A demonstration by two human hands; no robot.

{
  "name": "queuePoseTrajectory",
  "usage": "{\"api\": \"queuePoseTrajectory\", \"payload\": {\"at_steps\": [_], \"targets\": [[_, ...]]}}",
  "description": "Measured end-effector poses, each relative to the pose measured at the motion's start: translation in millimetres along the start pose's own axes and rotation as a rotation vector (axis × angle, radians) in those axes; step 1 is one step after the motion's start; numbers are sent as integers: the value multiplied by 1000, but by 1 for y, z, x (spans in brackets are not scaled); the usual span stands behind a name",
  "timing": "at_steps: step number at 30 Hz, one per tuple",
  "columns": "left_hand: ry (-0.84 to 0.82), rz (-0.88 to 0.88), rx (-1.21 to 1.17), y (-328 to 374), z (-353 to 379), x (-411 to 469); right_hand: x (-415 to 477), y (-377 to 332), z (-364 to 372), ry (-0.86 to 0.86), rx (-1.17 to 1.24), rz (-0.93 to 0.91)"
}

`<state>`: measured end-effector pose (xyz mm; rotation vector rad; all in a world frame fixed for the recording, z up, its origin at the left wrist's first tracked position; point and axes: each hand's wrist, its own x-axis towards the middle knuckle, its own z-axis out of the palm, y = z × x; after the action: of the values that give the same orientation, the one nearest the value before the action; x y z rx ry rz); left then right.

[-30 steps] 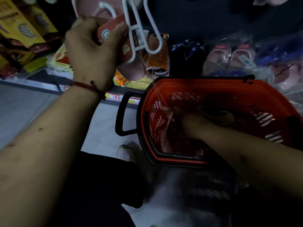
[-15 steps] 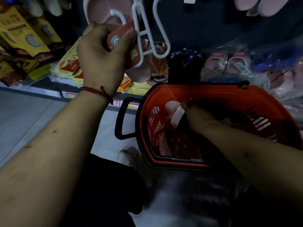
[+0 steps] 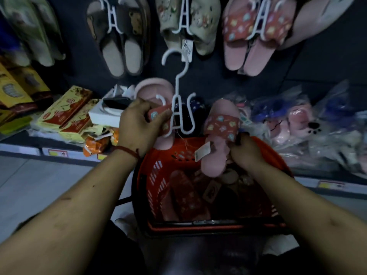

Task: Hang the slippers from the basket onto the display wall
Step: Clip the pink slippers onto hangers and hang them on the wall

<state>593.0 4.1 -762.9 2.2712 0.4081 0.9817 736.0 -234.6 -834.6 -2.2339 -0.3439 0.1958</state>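
My left hand [image 3: 139, 126] grips a pink slipper with a red patterned strap [image 3: 158, 116] that sits on a white plastic hanger [image 3: 179, 100], its hook pointing up. My right hand [image 3: 246, 153] holds the matching pink slipper [image 3: 218, 139] by its heel just above the red basket [image 3: 278, 161]; a price tag [image 3: 202, 151] dangles from it. More slippers [image 3: 184, 197] lie in the basket. On the dark display wall [image 3: 327, 62] hang grey slippers [image 3: 121, 40], cream slippers [image 3: 188, 22] and pink-red slippers [image 3: 256, 36].
A low shelf holds yellow-red packets [image 3: 67, 112] and a white box [image 3: 105, 116] on the left, bagged slippers [image 3: 297, 124] on the right. Grey floor [image 3: 39, 183] lies to the left of the basket.
My right hand has lifted the second pink slipper out of the basket up beside the hanger. The view has tilted up, showing the slippers hanging on the wall.
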Motion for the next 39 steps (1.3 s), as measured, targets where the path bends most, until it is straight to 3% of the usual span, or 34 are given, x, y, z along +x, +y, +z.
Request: {"api": "queuePoseTrajectory", "payload": {"at_steps": [5,9,14,21,33,39], "targets": [[-87,-33,44,9,17,-4,3,3,-29,132,114,26],[-181,-99,-13,15,30,-9,-4,-1,-48,213,92,-97],[-326,-155,-130,31,44,-14,-9,-9,-54,224,136,-170],[-347,-226,-213,31,52,-14,-3,-11,-59,244,252,-110],[-398,-279,-301,39,54,-16,-11,-21,-53,70,255,-219],[-311,-366,-423,41,53,-13,-15,-21,-52,0,233,-225]]}}
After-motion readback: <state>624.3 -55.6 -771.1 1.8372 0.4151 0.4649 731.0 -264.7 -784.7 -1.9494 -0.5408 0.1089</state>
